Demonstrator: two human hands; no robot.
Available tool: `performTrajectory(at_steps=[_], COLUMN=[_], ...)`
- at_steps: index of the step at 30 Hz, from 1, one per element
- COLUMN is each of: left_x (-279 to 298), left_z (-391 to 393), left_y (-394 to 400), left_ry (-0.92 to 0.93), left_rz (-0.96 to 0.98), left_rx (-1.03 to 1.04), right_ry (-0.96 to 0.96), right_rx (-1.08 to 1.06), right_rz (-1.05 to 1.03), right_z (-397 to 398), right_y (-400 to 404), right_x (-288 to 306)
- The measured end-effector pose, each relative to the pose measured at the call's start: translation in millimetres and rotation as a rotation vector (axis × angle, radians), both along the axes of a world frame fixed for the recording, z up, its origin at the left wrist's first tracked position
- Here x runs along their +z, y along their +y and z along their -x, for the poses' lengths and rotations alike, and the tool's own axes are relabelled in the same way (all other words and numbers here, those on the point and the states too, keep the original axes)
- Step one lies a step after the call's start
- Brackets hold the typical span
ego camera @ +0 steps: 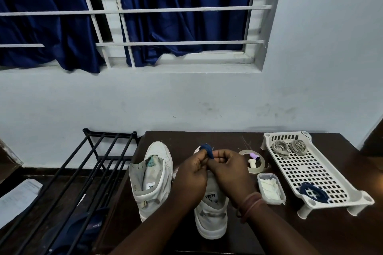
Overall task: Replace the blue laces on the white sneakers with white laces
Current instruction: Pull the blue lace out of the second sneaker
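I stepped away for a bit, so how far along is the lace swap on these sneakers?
Done: the left sneaker shows no lace, and one blue lace lies coiled on the white tray. In hand: the left hand and right hand pinch a bundled blue lace above the right sneaker. Left: both white laces still sit on the tray, unthreaded.

Two white sneakers (152,180) (211,213), two pale lace bundles (280,147) (298,146), one coiled blue lace (313,191), one slotted tray (323,174).
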State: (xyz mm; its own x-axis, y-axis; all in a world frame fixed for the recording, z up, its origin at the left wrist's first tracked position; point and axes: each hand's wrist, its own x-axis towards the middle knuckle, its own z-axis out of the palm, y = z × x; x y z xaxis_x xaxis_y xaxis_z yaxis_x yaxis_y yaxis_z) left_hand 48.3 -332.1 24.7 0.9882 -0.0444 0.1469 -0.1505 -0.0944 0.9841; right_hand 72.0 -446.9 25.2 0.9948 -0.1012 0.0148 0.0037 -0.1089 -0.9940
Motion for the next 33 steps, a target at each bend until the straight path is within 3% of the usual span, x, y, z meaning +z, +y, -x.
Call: performTrajectory(at_steps=[5, 8, 11, 26, 29, 33], left_x=[6, 9, 10, 2, 3, 5], left_z=[-4, -9, -11, -11, -11, -8], left_y=[1, 6, 10, 7, 5, 1], left_ry=[0.088, 0.213, 0.287, 0.260, 0.259, 0.253], left_rz=[0.208, 0.412, 0.498, 0.489, 0.504, 0.516], left_rx=[-0.017, -0.043, -0.061, 0.062, 0.123, 0.167], right_ry=[0.020, 0.094, 0.160, 0.190, 0.098, -0.176], right_rx=[0.178, 0.278, 0.345, 0.365, 0.344, 0.145], right_rz=[0.051, -0.051, -0.054, -0.132, -0.016, 0.409], right_z=[-3, -4, -6, -2, 1, 4], right_y=[-6, -9, -17, -21, -21, -10], right_x=[3, 7, 10, 16, 19, 4])
